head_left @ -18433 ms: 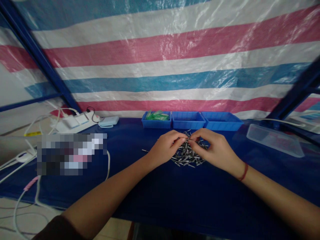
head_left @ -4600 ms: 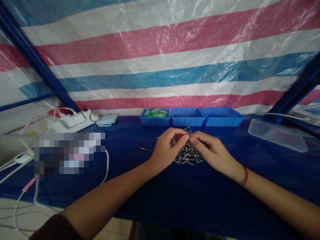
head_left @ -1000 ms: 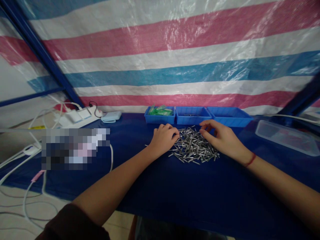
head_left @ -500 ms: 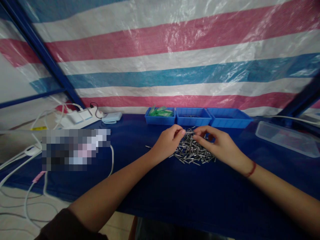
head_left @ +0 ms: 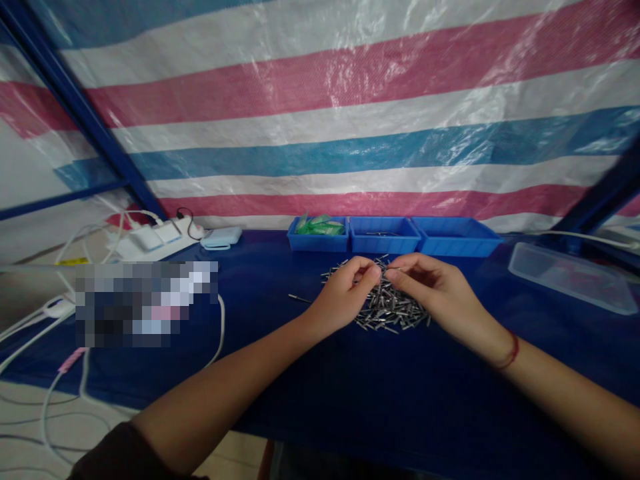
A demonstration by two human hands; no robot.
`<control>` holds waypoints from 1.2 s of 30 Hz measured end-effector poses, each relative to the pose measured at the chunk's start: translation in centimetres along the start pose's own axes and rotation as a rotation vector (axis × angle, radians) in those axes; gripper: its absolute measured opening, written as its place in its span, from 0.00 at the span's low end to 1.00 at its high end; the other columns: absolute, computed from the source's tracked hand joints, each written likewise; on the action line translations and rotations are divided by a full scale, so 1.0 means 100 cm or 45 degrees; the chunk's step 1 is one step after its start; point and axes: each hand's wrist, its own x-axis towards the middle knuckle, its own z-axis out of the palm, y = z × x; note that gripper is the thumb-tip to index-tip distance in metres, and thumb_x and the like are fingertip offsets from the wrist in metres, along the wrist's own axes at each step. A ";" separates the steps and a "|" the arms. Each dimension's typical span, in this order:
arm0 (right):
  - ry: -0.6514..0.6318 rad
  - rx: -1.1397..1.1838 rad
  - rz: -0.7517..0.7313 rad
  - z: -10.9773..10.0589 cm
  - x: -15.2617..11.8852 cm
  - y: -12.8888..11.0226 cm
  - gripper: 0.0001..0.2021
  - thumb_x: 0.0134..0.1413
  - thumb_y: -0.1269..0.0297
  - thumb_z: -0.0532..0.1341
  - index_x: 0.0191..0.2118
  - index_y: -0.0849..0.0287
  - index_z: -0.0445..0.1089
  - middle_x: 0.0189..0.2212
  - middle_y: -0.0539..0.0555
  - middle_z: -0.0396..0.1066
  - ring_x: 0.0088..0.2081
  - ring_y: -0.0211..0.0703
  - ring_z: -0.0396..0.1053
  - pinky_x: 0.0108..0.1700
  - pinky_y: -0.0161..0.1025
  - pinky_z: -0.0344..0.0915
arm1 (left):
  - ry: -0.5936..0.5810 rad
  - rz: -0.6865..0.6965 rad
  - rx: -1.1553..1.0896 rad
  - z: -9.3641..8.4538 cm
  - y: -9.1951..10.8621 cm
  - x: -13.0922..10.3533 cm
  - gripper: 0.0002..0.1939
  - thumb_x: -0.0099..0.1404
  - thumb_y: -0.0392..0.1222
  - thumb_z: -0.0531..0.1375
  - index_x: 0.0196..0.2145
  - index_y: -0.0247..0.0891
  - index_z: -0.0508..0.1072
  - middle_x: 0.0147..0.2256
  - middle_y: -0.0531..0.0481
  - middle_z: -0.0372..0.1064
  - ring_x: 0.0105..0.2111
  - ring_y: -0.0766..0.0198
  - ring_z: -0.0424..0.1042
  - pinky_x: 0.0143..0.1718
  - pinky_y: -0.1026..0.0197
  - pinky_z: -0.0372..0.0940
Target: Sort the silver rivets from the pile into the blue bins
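Note:
A loose heap of small silvery blind rivets [head_left: 395, 310] lies on the blue tabletop. Over its far part, my left hand [head_left: 350, 290] is closed in a pinch, thumb against bent fingers; what it holds is hidden. Close beside it, my right hand [head_left: 433, 287] pinches a thin metal rivet [head_left: 395, 269] between thumb and forefinger. The fingertips of both hands are nearly touching. One stray rivet [head_left: 299, 298] lies left of the heap.
Behind the heap stand three blue bins: one with green plastic packets [head_left: 320, 227], a middle bin [head_left: 385, 245] with a few thin metal pieces, and a right bin [head_left: 460, 247]. A clear plastic lid [head_left: 570, 277] lies right. A power strip [head_left: 155, 243] and cables are left.
My left hand has moved slightly right, and my right hand's fingertips have closed together near it. More of the heap's left side shows now. The view has shifted a little.

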 end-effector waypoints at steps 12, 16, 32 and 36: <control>0.059 -0.042 -0.019 0.002 -0.003 -0.002 0.07 0.48 0.59 0.64 0.30 0.57 0.71 0.26 0.49 0.71 0.28 0.35 0.68 0.31 0.33 0.67 | -0.077 0.132 0.240 0.000 0.002 -0.002 0.11 0.67 0.44 0.50 0.34 0.36 0.68 0.30 0.51 0.66 0.32 0.65 0.65 0.32 0.63 0.61; 0.043 -0.081 -0.032 0.002 -0.004 -0.003 0.08 0.48 0.58 0.64 0.30 0.57 0.71 0.26 0.50 0.72 0.28 0.36 0.69 0.32 0.35 0.68 | -0.096 0.126 0.213 0.001 0.001 -0.003 0.09 0.66 0.44 0.52 0.35 0.36 0.68 0.32 0.50 0.67 0.33 0.65 0.66 0.33 0.63 0.63; 0.014 -0.285 -0.080 -0.002 -0.004 -0.004 0.10 0.52 0.57 0.60 0.37 0.55 0.74 0.35 0.54 0.74 0.35 0.42 0.71 0.36 0.40 0.67 | 0.216 0.262 0.294 -0.005 0.010 -0.004 0.02 0.60 0.37 0.58 0.33 0.37 0.69 0.31 0.53 0.71 0.30 0.68 0.69 0.34 0.65 0.63; -0.028 -0.314 -0.096 -0.002 -0.002 -0.001 0.11 0.53 0.57 0.60 0.37 0.56 0.73 0.36 0.54 0.74 0.37 0.43 0.71 0.38 0.40 0.66 | 0.267 0.372 0.347 -0.006 0.014 -0.005 0.02 0.60 0.36 0.59 0.33 0.36 0.70 0.32 0.52 0.71 0.30 0.69 0.68 0.36 0.64 0.64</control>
